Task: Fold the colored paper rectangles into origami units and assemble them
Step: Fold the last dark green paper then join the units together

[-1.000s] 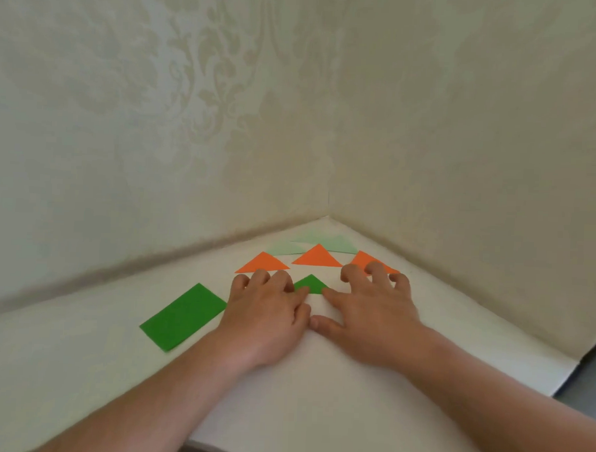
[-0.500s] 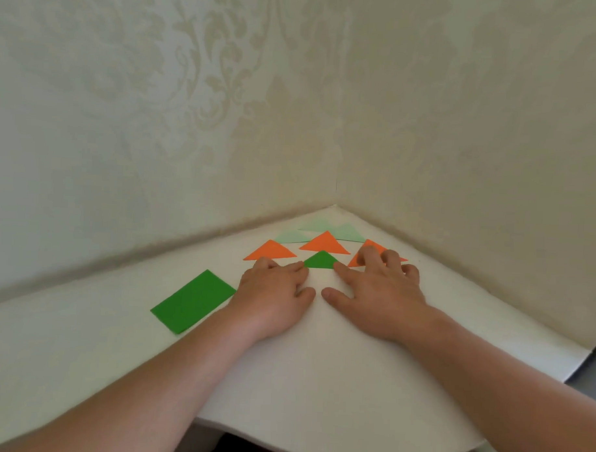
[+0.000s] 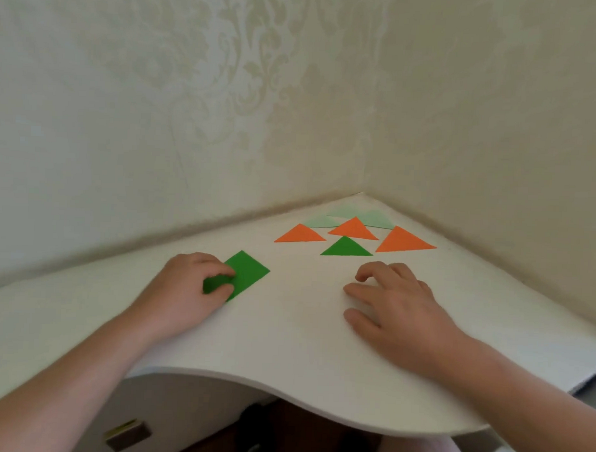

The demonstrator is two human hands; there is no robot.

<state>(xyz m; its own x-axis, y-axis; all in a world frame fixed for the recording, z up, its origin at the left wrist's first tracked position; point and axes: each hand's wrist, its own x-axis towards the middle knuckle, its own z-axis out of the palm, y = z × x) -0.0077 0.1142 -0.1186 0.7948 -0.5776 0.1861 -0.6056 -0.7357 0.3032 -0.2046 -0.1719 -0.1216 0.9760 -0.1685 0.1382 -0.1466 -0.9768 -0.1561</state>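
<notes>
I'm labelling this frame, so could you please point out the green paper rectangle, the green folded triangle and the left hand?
green paper rectangle (image 3: 249, 271): head view, on its bare far half.
green folded triangle (image 3: 346, 247): head view, on its middle.
left hand (image 3: 186, 286): head view, on the back of the hand.

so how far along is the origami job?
Done: three orange triangles, one green triangle and pale green ones lie folded near the table corner. In hand: the left hand pinches the flat green rectangle, apparently lifting its near end; the right hand rests loosely curled, empty. Left: folding that rectangle and all assembly, since the triangles lie unjoined.
</notes>
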